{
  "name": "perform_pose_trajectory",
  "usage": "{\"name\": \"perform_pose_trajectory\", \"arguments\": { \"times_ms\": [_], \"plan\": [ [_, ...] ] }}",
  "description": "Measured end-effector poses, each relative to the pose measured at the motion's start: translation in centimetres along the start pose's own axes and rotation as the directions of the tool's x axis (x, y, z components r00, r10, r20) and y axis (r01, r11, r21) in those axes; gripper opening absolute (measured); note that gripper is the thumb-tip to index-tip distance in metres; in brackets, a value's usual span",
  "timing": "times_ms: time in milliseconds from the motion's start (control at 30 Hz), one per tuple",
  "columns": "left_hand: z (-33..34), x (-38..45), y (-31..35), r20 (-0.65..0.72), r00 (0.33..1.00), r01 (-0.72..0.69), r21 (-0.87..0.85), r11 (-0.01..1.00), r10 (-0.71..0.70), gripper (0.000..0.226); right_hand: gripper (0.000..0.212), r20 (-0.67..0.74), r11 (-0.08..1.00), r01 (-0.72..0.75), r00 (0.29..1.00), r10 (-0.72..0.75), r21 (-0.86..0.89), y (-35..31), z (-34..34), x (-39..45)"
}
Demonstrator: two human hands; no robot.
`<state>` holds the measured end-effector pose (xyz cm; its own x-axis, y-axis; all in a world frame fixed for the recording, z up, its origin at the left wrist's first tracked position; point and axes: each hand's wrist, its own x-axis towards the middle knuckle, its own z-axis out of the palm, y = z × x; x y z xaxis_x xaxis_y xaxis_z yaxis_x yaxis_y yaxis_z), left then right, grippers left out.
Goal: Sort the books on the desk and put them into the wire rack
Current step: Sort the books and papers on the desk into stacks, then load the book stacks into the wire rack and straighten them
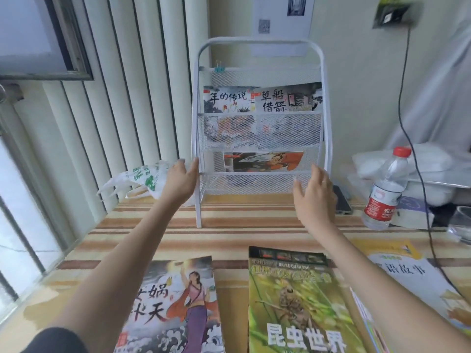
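Rack's mesh blurs the lower covers. White wire rack [260,138], centre frame on table [229,235]: two picture books [262,99] top pocket, one [263,161] below. Left hand [179,180] touches frame, released; right hand [314,192] released, beside it. Insect book [298,304] and goddess book [175,307] cut off at bottom.

White mesh wire rack [260,133]. Desk [229,233]: tan with brown stripes. Green insect book [298,301]. Grey-purple figure book [175,307]. Bottle [386,192]: clear, red cap and label. Black sleeve [58,340].

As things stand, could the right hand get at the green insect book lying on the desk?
Probably yes. The right hand is open and empty up by the wire rack, and the green insect book lies uncovered right under that forearm, nothing on top.
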<state>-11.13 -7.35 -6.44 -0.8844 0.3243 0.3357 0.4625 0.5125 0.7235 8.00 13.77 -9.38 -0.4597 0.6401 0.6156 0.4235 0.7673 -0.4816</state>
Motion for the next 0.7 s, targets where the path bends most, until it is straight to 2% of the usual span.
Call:
{"name": "perform_pose_trajectory", "arguments": {
  "times_ms": [67,167,233,300,433,700],
  "plan": [
    [2.1,2.4,0.1,-0.068,0.997,0.016,-0.092,0.996,-0.022,0.098,0.061,-0.079,0.98,-0.194,0.977,0.198,0.054,2.3,0.1,2.6],
    [4.3,3.9,0.8,-0.151,0.985,0.057,-0.145,0.988,-0.079,0.061,0.054,0.046,0.897,-0.4,0.916,0.399,0.187,5.0,1.5,5.5],
    [5.7,4.5,0.4,-0.199,0.976,0.062,-0.122,0.991,-0.085,0.043,0.048,0.109,0.885,-0.393,0.919,0.378,0.25,6.2,2.9,6.3],
    [6.5,4.9,0.1,-0.263,0.961,0.058,-0.092,0.994,-0.08,0.033,0.046,0.045,0.911,-0.337,0.941,0.336,0.237,6.8,4.0,6.4],
    [7.1,4.9,0.4,-0.376,0.919,0.088,-0.092,0.992,-0.116,0.04,0.044,-0.025,0.939,-0.299,0.951,0.308,0.168,7.2,4.6,6.1],
    [6.2,2.8,-0.3,-0.373,0.922,0.076,-0.089,0.993,-0.104,0.035,0.048,0.002,0.949,-0.296,0.955,0.297,0.109,6.6,2.1,3.7]
  ]
}}
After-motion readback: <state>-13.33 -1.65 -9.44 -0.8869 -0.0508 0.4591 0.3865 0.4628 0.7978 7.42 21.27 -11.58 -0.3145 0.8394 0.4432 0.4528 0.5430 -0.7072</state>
